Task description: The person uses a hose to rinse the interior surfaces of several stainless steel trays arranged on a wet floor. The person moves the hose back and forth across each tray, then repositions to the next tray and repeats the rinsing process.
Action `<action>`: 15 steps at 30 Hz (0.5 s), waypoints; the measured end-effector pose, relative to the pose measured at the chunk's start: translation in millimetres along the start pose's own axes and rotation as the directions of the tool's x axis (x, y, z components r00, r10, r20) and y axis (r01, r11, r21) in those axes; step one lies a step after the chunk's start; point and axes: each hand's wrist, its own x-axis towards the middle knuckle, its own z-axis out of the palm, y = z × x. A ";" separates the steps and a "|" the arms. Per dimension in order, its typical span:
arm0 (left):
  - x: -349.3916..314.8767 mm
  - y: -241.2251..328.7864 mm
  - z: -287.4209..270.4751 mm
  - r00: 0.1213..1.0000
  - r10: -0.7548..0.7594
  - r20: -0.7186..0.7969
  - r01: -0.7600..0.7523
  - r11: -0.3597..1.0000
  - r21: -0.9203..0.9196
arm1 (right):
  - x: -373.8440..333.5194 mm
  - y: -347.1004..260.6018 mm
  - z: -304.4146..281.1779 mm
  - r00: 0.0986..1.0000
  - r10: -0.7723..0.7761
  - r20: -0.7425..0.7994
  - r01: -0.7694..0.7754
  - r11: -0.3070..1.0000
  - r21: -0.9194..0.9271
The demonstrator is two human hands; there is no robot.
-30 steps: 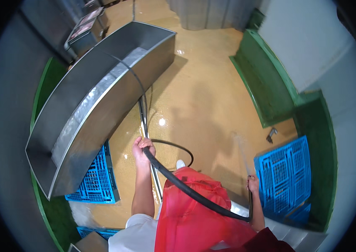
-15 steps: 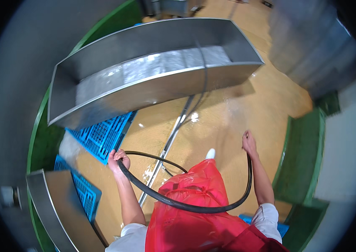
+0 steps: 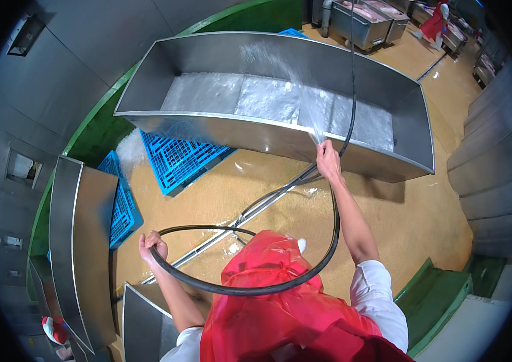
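Observation:
A black hose (image 3: 256, 291) loops in front of my red apron (image 3: 268, 259). My right hand (image 3: 329, 160) is closed round its end, just outside the near rim of a long stainless steel trough (image 3: 219, 115). From that hand a fan of water (image 3: 312, 105) sprays over the rim onto the trough's wet floor and far wall. My left hand (image 3: 154, 246) grips the hose farther along, out to the left. Another stretch of hose (image 3: 353, 78) passes across the trough's right part.
Blue plastic pallets (image 3: 177, 158) lie under and left of the trough. More steel troughs (image 3: 87, 241) stand at the left. A drain channel (image 3: 268, 202) crosses the wet floor. Green curbs (image 3: 437, 301) edge the walls. At the far right are loaded steel carts (image 3: 361, 27) and a person in red (image 3: 435, 25).
My right hand has moved forward to the trough, and a water spray now shows from it. My left hand still holds the hose. The view has shifted, showing carts and people.

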 end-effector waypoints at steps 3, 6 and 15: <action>-5.5 -9.4 -16.5 0.993 0.116 -0.021 -0.115 0.993 0.019 | 13.1 16.1 14.0 0.994 -0.049 0.096 0.053 0.998 -0.036; 23.8 -39.1 -14.4 0.999 0.054 0.004 -0.054 0.999 -0.003 | 41.4 46.9 9.3 0.998 0.055 0.028 -0.053 0.997 -0.052; 232.8 -207.8 -8.4 0.962 -0.198 -0.187 0.238 0.946 0.221 | 68.5 238.2 -137.3 0.839 0.313 -0.445 -0.440 0.871 -0.217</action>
